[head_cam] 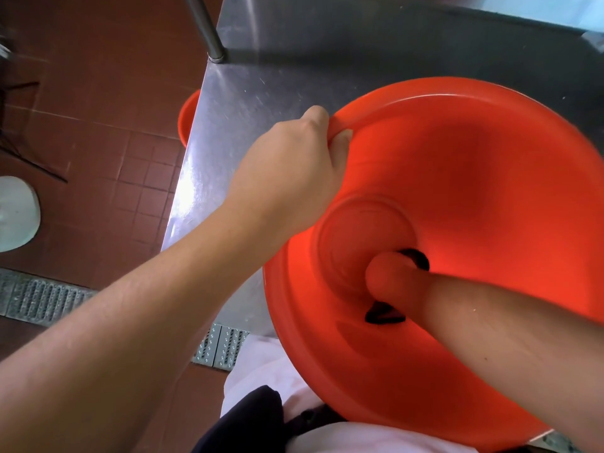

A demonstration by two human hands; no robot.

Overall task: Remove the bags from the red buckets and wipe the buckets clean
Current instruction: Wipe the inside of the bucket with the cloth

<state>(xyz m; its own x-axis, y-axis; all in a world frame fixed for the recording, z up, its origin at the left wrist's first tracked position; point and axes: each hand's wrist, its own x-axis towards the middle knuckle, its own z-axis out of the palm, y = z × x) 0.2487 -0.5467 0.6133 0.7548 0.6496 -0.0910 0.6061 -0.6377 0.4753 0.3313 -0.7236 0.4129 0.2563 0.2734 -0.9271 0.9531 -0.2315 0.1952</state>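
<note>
Bucket (457, 178), red plastic, tipped on its side on the near right part of the steel bench (248, 103), mouth facing the person. No bag visible inside.

Head view: left hand (294, 165) grips the far left rim, fingers curled over the lip, thumb outside. Right hand (389, 273) reaches deep to the bucket's bottom, fingers closed round a dark cloth (384, 315) that shows on either side of the fist.

Handling, as a judgement: thin-walled, light, a little flexible; smooth and likely slick if damp. The rolled rim is the sure hold; bracing it against the body would stop it rolling.

Bench is brushed steel, bare and glossy, with an upright metal post (209, 31) at its far left corner. A second red bucket (188, 117) peeks out past the bench's left edge. Floor is red-brown tile with a metal drain grate (42, 302) near left.
</note>
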